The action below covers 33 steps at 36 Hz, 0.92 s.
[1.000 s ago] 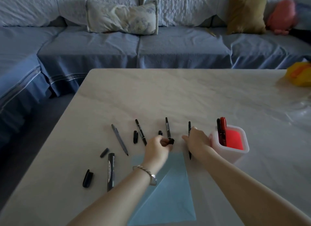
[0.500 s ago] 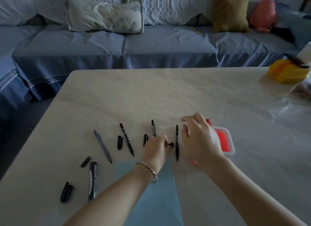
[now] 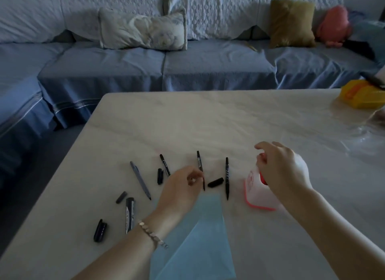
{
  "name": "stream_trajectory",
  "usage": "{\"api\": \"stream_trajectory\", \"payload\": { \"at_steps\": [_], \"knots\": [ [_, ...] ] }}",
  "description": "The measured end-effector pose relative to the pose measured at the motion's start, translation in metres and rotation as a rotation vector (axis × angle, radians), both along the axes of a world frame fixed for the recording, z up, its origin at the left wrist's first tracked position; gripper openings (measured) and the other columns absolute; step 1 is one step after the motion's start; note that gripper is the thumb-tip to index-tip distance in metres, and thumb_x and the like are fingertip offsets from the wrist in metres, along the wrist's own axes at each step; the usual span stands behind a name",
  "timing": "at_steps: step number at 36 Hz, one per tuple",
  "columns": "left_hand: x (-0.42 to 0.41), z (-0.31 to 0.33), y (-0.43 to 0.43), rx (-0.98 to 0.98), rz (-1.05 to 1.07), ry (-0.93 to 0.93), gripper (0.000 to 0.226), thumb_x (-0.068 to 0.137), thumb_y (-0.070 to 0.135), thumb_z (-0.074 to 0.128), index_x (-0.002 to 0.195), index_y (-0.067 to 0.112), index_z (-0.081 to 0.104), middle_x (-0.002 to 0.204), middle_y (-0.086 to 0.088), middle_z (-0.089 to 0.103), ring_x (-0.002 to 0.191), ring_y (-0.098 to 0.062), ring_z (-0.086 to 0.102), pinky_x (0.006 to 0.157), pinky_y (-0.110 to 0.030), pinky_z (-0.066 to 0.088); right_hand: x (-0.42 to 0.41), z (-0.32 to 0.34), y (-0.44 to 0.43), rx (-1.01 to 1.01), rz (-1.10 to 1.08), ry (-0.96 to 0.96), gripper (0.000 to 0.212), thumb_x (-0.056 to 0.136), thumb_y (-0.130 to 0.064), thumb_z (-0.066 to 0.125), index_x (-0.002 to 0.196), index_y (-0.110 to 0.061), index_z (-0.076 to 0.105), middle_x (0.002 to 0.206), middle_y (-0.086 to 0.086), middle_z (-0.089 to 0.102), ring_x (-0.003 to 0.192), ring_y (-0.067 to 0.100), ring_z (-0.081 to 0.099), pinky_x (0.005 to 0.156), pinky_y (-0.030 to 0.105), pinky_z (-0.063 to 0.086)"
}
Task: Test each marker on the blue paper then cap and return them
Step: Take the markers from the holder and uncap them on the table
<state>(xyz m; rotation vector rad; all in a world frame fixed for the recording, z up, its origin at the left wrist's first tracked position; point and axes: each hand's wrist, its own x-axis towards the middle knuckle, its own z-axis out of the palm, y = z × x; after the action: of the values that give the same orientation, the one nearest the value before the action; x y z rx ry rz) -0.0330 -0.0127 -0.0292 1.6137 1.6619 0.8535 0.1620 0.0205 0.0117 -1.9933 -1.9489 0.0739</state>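
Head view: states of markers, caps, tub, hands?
Rightmost thin black marker, uncapped, lying flat.
Short black cap, loose beside it.
White red-rimmed plastic tub, tilted toward the camera.
Left hand, curled at middle black marker, grip unclear.
Right hand, over tub, grip unclear.

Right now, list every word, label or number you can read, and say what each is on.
No text can be read in this view.
thick marker: pale print along the barrel, too blurred.
rightmost thin marker: pale print on the barrel, too blurred.
container: red mark on its wall, too small.
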Motion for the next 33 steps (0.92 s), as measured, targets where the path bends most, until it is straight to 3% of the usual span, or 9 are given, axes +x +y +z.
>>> {"api": "stream_trajectory", "payload": {
  "at_steps": [4, 9, 12, 15, 18, 23, 27, 29, 33],
  "knots": [
    [-0.005, 0.018, -0.005, -0.052, -0.024, -0.107, 0.022, 0.088, 0.018, 0.051, 0.071, 0.026, 0.062, 0.068, 0.011, 0.062, 0.065, -0.004, 0.057, 0.052, -0.005, 0.038, -0.012, 0.022, -0.011, 0.2, 0.058, 0.106, 0.022, 0.088, -0.009, 0.053, 0.102, -0.012, 0.07, 0.096, 0.005, 0.067, 0.08, 0.032, 0.061, 0.062, 0.027, 0.038],
    [-0.008, 0.027, -0.01, -0.069, -0.02, -0.163, 0.028, 0.087, 0.013, 0.054, 0.065, 0.029, 0.06, 0.072, 0.001, 0.068, 0.069, -0.019, 0.062, 0.07, -0.029, 0.048, -0.003, -0.001, 0.004, -0.101, 0.004, -0.025, 0.027, 0.089, -0.014, 0.051, 0.114, -0.015, 0.062, 0.113, 0.008, 0.06, 0.094, 0.032, 0.059, 0.066, 0.026, 0.036],
    [-0.01, 0.024, -0.015, -0.082, -0.029, -0.106, 0.024, 0.087, 0.017, 0.053, 0.069, 0.03, 0.06, 0.082, -0.006, 0.071, 0.079, -0.027, 0.066, 0.075, -0.037, 0.052, 0.008, -0.015, 0.006, -0.159, -0.02, -0.004, 0.03, 0.09, -0.016, 0.048, 0.12, -0.017, 0.055, 0.105, 0.009, 0.058, 0.086, 0.032, 0.059, 0.065, 0.028, 0.04],
    [-0.011, 0.02, -0.02, -0.133, -0.039, -0.068, 0.022, 0.088, 0.018, 0.052, 0.071, 0.03, 0.061, 0.085, -0.008, 0.071, 0.083, -0.03, 0.065, 0.078, -0.041, 0.052, 0.013, -0.02, 0.003, -0.099, -0.025, 0.073, 0.018, 0.091, -0.02, 0.049, 0.106, -0.017, 0.057, 0.087, 0.001, 0.05, 0.065, 0.024, 0.05, 0.059, 0.027, 0.035],
    [-0.009, 0.017, -0.021, -0.179, -0.037, -0.053, 0.024, 0.088, 0.018, 0.052, 0.07, 0.031, 0.061, 0.083, -0.006, 0.072, 0.083, -0.033, 0.066, 0.079, -0.046, 0.052, 0.017, -0.022, 0.003, -0.098, -0.001, 0.048, 0.012, 0.092, -0.025, 0.049, 0.095, -0.016, 0.056, 0.083, -0.001, 0.047, 0.064, 0.022, 0.046, 0.057, 0.027, 0.033],
    [-0.001, 0.017, -0.022, -0.202, -0.048, -0.012, 0.021, 0.088, 0.019, 0.052, 0.073, 0.03, 0.061, 0.083, 0.0, 0.072, 0.082, -0.026, 0.066, 0.079, -0.04, 0.052, 0.022, -0.026, 0.008, -0.201, -0.014, 0.136, 0.041, 0.093, -0.026, 0.045, 0.054, -0.015, 0.041, 0.059, -0.001, 0.046, 0.05, 0.018, 0.043, 0.045, 0.027, 0.029],
    [0.003, 0.018, -0.024, -0.198, -0.065, -0.013, 0.021, 0.09, 0.019, 0.051, 0.076, 0.032, 0.06, 0.085, 0.001, 0.071, 0.084, -0.027, 0.067, 0.079, -0.041, 0.052, 0.025, -0.03, 0.004, -0.206, -0.005, 0.124, 0.037, 0.098, -0.034, 0.037, 0.072, -0.009, 0.045, 0.073, 0.007, 0.052, 0.065, 0.029, 0.05, 0.055, 0.03, 0.034],
    [0.004, 0.017, -0.024, -0.201, -0.065, -0.014, 0.021, 0.09, 0.019, 0.051, 0.076, 0.032, 0.06, 0.084, 0.001, 0.071, 0.084, -0.028, 0.067, 0.077, -0.041, 0.053, 0.027, -0.029, -0.001, -0.149, 0.008, 0.143, 0.034, 0.098, -0.036, 0.034, 0.087, -0.006, 0.047, 0.073, 0.009, 0.055, 0.063, 0.03, 0.05, 0.054, 0.031, 0.033],
    [0.003, 0.014, -0.023, -0.205, -0.056, -0.056, 0.025, 0.089, 0.012, 0.051, 0.071, 0.027, 0.061, 0.077, -0.003, 0.07, 0.072, -0.026, 0.065, 0.067, -0.032, 0.048, 0.027, -0.017, -0.012, 0.06, 0.041, 0.23, 0.028, 0.096, -0.036, 0.037, 0.092, -0.011, 0.05, 0.077, 0.009, 0.058, 0.069, 0.028, 0.05, 0.055, 0.029, 0.03]
  ]
}}
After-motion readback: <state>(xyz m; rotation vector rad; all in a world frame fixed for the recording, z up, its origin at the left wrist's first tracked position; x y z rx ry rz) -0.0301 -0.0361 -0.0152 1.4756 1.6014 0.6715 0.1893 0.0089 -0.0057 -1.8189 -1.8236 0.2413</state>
